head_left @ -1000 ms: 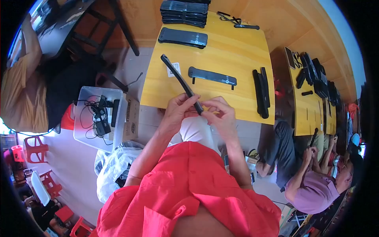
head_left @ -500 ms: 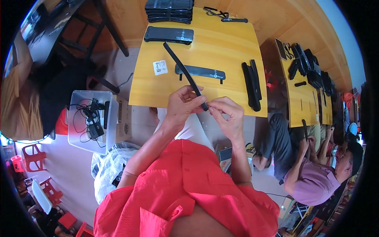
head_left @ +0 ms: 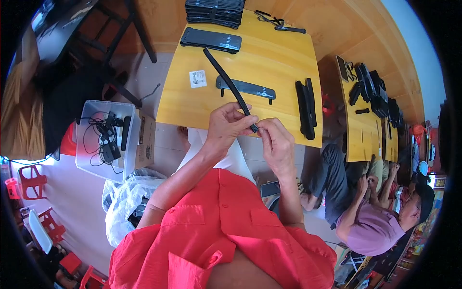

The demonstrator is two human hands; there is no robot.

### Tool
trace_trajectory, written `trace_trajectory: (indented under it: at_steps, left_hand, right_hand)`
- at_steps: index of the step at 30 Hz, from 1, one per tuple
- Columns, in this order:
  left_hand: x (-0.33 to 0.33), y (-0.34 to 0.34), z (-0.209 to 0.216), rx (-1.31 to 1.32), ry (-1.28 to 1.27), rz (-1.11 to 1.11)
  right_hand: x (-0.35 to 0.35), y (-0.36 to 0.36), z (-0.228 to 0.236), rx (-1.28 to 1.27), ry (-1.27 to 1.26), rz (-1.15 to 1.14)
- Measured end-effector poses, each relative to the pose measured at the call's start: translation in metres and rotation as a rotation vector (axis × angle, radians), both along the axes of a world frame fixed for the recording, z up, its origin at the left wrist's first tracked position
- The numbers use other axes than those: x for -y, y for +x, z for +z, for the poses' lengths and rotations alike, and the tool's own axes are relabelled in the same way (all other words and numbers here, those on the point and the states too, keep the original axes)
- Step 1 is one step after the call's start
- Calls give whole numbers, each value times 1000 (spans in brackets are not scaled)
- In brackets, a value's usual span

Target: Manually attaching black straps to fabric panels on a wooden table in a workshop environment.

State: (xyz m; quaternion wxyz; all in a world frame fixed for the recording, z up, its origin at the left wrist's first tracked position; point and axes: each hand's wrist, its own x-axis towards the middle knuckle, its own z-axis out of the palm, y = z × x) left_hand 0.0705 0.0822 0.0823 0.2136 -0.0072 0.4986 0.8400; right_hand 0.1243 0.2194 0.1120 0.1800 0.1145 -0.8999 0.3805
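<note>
A long, narrow black strip slants up and away over the table from my left hand, which is closed round its lower part. My right hand pinches at the strip's near end, in front of the table edge. What exactly sits between those right fingertips is too small to make out. Beyond the strip, on the yellow wooden table, lies a flat black band-like piece with pale print and two short tabs on its near side. The strip crosses in front of its left part.
A small white label lies left. Behind are a low pile of black pieces and a taller stack. Long black pieces lie right. A clear bin holds cables. Rightward, a co-worker sits at another table.
The whole view has shifted slightly. My left hand still grips the strip, and my right fingers have moved a little at its near end. The co-worker's hands have also moved.
</note>
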Motion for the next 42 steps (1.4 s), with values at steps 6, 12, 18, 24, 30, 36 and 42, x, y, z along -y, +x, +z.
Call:
trace_trajectory:
  at_steps: [6, 12, 18, 24, 30, 36, 42]
  left_hand:
    - [4, -2, -5, -47, -6, -106]
    - [1, -2, -13, -70, 8, -148]
    - [3, -3, -11, -26, 1, -124]
    - [0, 2, -16, -54, -26, -41]
    - [16, 8, -10, -45, -22, -128]
    - [24, 5, -12, -25, -44, -227]
    - [22, 0, -14, -7, -50, -185]
  right_hand:
    - [2, 0, -1, 95, -24, -25]
    - [2, -5, -7, 135, -70, -97]
    - [12, -3, -6, -105, 0, -131]
    - [17, 2, -14, -119, 49, -121]
    - [22, 6, -16, -106, -26, -112]
    - [27, 5, -22, -127, -14, -124]
    - [27, -4, -29, -145, 27, -152]
